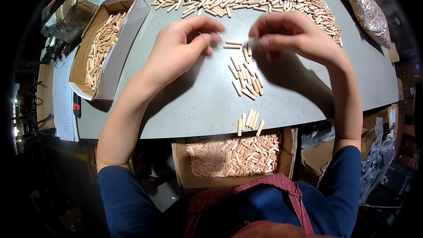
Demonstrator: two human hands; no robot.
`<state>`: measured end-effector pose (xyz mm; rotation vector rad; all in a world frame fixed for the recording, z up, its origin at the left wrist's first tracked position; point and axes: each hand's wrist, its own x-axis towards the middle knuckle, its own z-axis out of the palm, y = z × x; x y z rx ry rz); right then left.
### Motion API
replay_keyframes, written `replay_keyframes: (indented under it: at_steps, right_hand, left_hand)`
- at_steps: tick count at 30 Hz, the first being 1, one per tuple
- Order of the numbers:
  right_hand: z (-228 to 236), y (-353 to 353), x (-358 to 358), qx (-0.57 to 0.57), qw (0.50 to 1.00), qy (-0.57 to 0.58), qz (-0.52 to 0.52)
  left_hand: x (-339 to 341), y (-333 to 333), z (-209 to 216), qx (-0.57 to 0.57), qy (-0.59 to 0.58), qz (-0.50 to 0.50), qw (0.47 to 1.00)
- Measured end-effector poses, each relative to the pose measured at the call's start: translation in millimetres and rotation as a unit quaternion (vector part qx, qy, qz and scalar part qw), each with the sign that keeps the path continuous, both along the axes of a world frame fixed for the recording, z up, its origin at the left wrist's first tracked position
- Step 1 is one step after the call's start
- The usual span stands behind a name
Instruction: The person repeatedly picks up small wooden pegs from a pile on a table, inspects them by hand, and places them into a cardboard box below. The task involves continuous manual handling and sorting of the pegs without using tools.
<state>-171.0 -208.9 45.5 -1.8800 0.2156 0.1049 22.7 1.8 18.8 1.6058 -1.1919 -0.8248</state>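
Pinstriped apron point(273, 182) nearest, we curl our left hand point(181, 44) and right hand point(297, 37), grips blurred beyond telling, beside slim wooden rods point(242, 79) on the smooth grey table point(189, 117).

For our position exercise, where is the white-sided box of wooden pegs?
In the head view, the white-sided box is at upper left, at the left end of the grey table, left of the left hand.
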Motion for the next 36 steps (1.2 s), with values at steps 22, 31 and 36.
replay_keyframes:
  at_steps: [22, 31, 36]
  right_hand:
    - [20, -19, -10, -0.005, 0.997, -0.031, 0.068]
    - [-34, -214, -30, -0.277, 0.818, -0.244, -0.441]
    - [-69, -281, -77, -0.240, 0.826, -0.179, -0.478]
  left_hand:
    - [-29, 10, 10, 0.071, 0.207, -0.205, 0.954]
    - [-38, 5, -13, -0.130, -0.327, -0.208, 0.913]
    - [-83, 13, -18, -0.170, -0.393, -0.398, 0.812]
